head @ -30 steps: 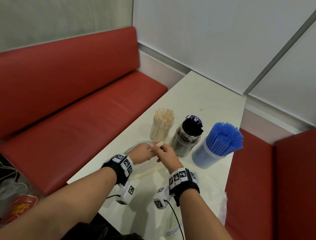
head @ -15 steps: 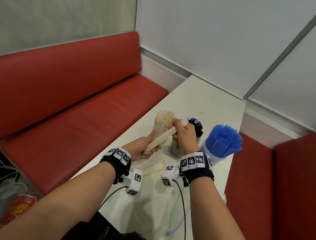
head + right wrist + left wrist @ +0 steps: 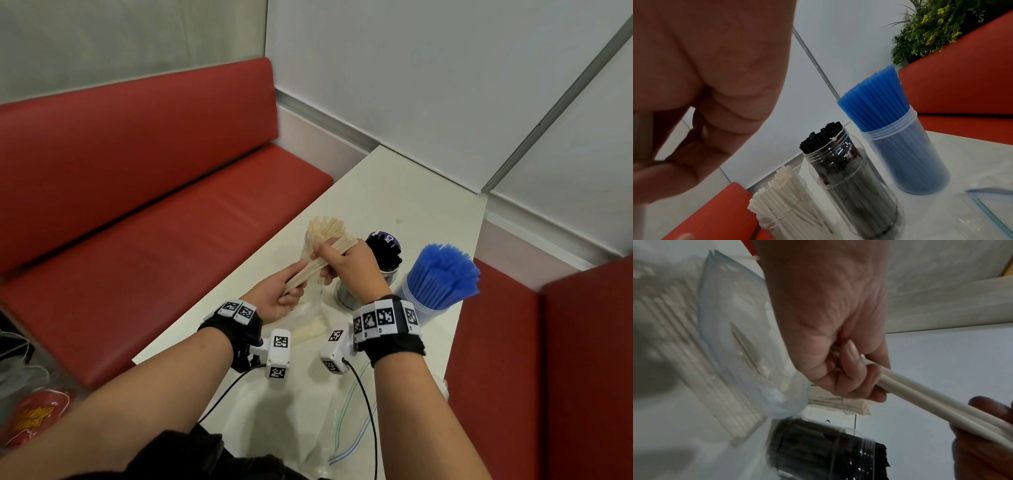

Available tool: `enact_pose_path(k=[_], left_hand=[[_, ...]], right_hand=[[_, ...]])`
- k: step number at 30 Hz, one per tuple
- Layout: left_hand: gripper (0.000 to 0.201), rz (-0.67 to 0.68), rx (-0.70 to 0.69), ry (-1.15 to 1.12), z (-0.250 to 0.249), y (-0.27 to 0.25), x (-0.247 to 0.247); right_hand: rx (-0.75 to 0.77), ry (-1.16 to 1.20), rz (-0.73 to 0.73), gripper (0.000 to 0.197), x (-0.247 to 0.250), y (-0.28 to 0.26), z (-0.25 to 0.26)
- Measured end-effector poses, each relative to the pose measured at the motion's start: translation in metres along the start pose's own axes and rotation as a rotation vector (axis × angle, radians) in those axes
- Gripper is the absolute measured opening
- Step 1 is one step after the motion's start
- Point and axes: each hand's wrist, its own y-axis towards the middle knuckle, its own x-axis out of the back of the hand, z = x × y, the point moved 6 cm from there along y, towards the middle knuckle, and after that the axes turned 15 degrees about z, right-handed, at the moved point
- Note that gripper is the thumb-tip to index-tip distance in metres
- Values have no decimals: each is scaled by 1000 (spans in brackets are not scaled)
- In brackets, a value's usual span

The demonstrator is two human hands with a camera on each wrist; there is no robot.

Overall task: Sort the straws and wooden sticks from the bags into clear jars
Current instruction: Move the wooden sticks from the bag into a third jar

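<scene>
A small bundle of wooden sticks is held in the air above the table, just in front of the jar of wooden sticks. The left hand has its fingers curled round the lower end of the bundle; the right hand pinches the upper end between thumb and curled fingers. The bundle slants upward toward the jar mouth, its top end close to the sticks already fanned out there.

Beside this jar stands the jar of black straws, and next to that the jar of blue straws. A clear bag with more pale sticks lies on the table under the hands; another zip bag lies nearer the person. A red bench runs along the table's left side.

The step in hand appears to be squaring the bundle and dropping it into the stick jar. To do it well, the ends should probably be tapped level first, the bundle turned upright over the mouth, and the lower hand released only once the tips are inside. The jar looks nearly full, so the sticks already standing may need nudging aside; a careless push could tip the light jar or knock the neighbouring one.
</scene>
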Motion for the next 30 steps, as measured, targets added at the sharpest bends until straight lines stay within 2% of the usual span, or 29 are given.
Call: enact_pose_path(k=[2, 5, 8, 10, 13, 15, 18, 20, 22, 25, 30], left_hand=[[33, 62, 30, -21, 6, -1, 0], [36, 124, 52, 93, 4, -3, -5], [37, 53, -8, 91, -10, 2, -7], [38, -60, -37, 124, -22, 3, -2], [39, -205, -6, 429, -36, 1, 8], [35, -290, 45, 658, -40, -3, 15], [15, -365, 248, 1140, -38, -5, 25], [18, -371, 427, 1451, -32, -8, 29], [26, -368, 512, 1670, -26, -9, 32], [26, -353, 562, 1864, -16, -3, 41], [36, -307, 599, 1891, 0, 7, 58]], right_hand=[[-34, 1, 52, 22, -4, -1, -4], [-94, -4, 162, 19, -10, -1, -5], [-75, 3, 127, 18, 5, 8, 10], [-38, -34, 14, 19, 25, 20, 25], [33, -61, -255, 17, 57, 37, 42], [48, -62, -373, 14, 67, 49, 42], [-31, -144, -382, 17, 65, 70, 25], [-110, -231, -331, 24, 58, 80, 10], [-149, -249, -318, 29, 54, 87, -3], [-169, -232, -342, 30, 52, 94, -10], [-109, -164, -421, 23, 63, 103, 0]])
